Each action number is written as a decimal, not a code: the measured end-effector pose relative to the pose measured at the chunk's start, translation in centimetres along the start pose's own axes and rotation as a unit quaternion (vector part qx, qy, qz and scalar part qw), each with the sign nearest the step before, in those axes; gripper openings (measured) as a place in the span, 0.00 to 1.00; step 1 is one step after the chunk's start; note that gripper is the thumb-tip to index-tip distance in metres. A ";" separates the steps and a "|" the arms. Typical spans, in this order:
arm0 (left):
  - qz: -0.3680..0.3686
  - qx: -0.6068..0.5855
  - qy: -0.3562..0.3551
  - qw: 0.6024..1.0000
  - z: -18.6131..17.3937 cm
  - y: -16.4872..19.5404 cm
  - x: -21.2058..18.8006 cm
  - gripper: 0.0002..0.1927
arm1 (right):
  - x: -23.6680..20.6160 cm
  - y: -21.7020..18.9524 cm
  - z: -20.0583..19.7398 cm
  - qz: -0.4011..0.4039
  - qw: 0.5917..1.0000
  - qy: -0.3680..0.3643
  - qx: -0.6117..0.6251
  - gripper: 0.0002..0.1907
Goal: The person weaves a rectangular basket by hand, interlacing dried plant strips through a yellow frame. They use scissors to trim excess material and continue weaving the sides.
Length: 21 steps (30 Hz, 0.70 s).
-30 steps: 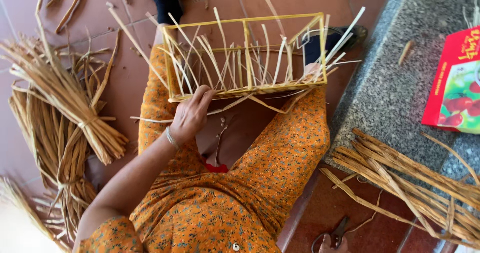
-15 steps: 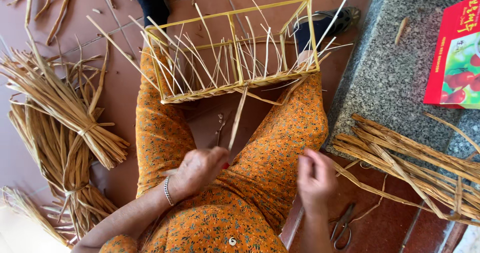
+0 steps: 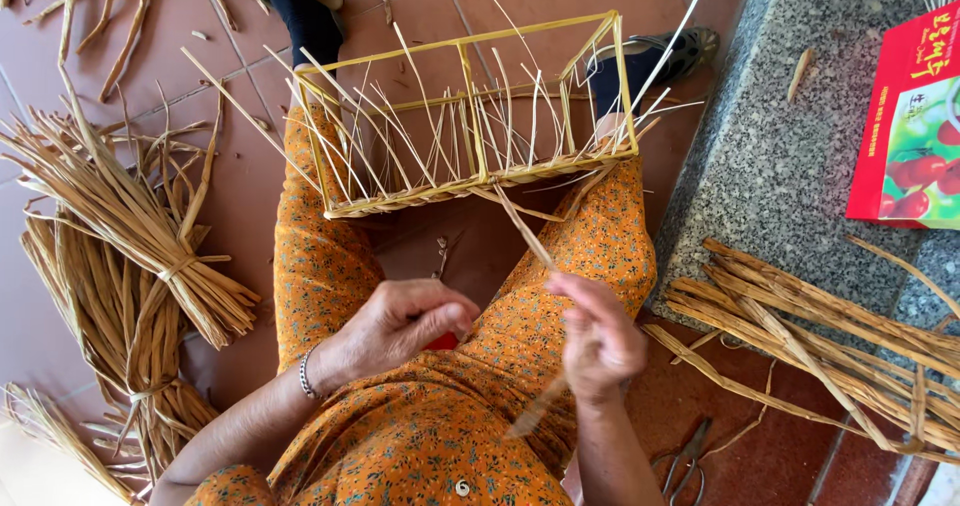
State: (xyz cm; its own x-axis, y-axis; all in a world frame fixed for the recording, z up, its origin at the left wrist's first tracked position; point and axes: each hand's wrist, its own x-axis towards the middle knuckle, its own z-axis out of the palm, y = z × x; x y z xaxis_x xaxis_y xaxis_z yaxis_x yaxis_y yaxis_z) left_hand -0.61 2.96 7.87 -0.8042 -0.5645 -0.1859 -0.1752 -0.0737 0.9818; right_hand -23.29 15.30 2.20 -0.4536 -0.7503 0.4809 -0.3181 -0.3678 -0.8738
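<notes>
right hand (image 3: 598, 341) grips straw strip (image 3: 530, 241); left hand (image 3: 405, 324) fisted.

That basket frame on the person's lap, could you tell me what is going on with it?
A seated person in orange clothing has a yellow basket frame resting across their knees, its base partly woven with straw. The right hand holds a straw strand that runs up to the frame, while the left hand grips a small red object. Straw bundles lie on the floor.

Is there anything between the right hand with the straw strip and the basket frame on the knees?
Nothing visible blocks it. The right hand holds the straw strip, which runs across open lap straight to the woven lower edge of the basket frame. The left hand sits off to the side.
</notes>
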 end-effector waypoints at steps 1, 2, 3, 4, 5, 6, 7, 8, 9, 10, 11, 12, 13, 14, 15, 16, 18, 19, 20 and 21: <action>-0.020 0.008 0.012 1.000 -0.1 -0.3 0.2 0.14 | 0.3 0.3 -1.0 -0.001 0.999 0.041 -0.001 0.11; -0.040 0.016 0.025 0.999 -0.3 -0.5 0.4 0.12 | 0.7 0.7 -1.9 -0.001 0.997 0.083 -0.001 0.14; -0.059 0.025 0.037 0.997 -0.4 -0.5 0.5 0.11 | 0.8 0.9 -2.5 -0.003 0.993 0.114 0.018 0.14; -0.009 0.067 0.061 0.996 -0.3 -0.5 0.7 0.10 | 1.0 1.0 -3.1 -0.007 0.988 0.147 0.037 0.15; 0.041 0.109 0.083 0.990 -0.3 -0.3 0.9 0.10 | 1.1 1.1 -3.6 -0.011 0.982 0.179 0.056 0.16; 0.090 0.149 0.105 0.979 -0.2 -0.1 1.1 0.10 | 1.2 1.2 -3.8 0.027 0.984 0.157 0.084 0.12; 0.150 0.190 0.128 0.962 -0.1 0.1 1.3 0.13 | 1.3 1.4 -3.7 0.063 0.983 0.135 0.111 0.10; 0.211 0.229 0.148 0.939 0.0 0.3 1.8 0.17 | 1.4 1.6 -3.5 0.099 0.979 0.112 0.138 0.12; 0.270 0.268 0.167 0.910 0.1 0.4 2.5 0.21 | 1.4 1.8 -3.0 0.133 0.986 0.055 0.089 0.11; 0.286 0.306 0.169 0.892 0.0 0.5 3.2 0.23 | 1.3 2.2 -2.0 0.168 0.985 -0.003 0.039 0.10; 0.301 0.342 0.170 0.874 -0.1 0.5 4.0 0.25 | 1.3 2.8 -0.9 0.186 0.980 -0.038 0.055 0.10; 0.317 0.378 0.170 0.853 -0.3 0.4 4.8 0.27 | 1.3 3.4 0.4 0.203 0.974 -0.072 0.071 0.10; 0.318 0.392 0.164 0.848 -0.4 0.2 5.7 0.28 | 1.2 4.1 1.8 0.202 0.972 -0.071 0.092 0.10; 0.318 0.405 0.158 0.842 -0.6 -0.1 6.6 0.29 | 1.2 4.6 2.9 0.203 0.970 -0.071 0.113 0.10; 0.317 0.417 0.152 0.838 -0.8 -0.5 7.4 0.31 | 0.9 4.9 3.5 0.207 0.969 -0.083 0.109 0.10; 0.318 0.408 0.145 0.844 -1.0 -1.0 7.9 0.29 | 0.6 5.1 4.0 0.212 0.967 -0.095 0.105 0.11; 0.321 0.391 0.130 0.853 -1.4 -2.3 9.2 0.26 | 0.4 6.0 4.2 0.221 0.963 -0.111 0.104 0.12; 0.294 0.361 0.152 0.872 -1.7 -3.2 10.0 0.22 | 0.4 6.7 4.2 0.226 0.961 -0.115 0.107 0.13; 0.266 0.329 0.173 0.889 -1.9 -4.2 10.9 0.19 | 0.5 7.5 4.1 0.231 0.959 -0.120 0.109 0.15; 0.236 0.297 0.194 0.905 -2.2 -5.2 11.8 0.15 | 0.8 8.7 4.0 0.243 0.962 -0.098 0.071 0.14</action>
State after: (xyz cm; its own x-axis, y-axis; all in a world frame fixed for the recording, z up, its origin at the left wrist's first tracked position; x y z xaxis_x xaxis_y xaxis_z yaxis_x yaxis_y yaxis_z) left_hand -7.98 -5.11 0.63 -0.6300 -0.6722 0.3889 -0.2317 0.6407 0.7320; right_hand -23.07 9.34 -5.29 -0.3500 -0.9367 0.0025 0.0155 -0.0084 -0.9998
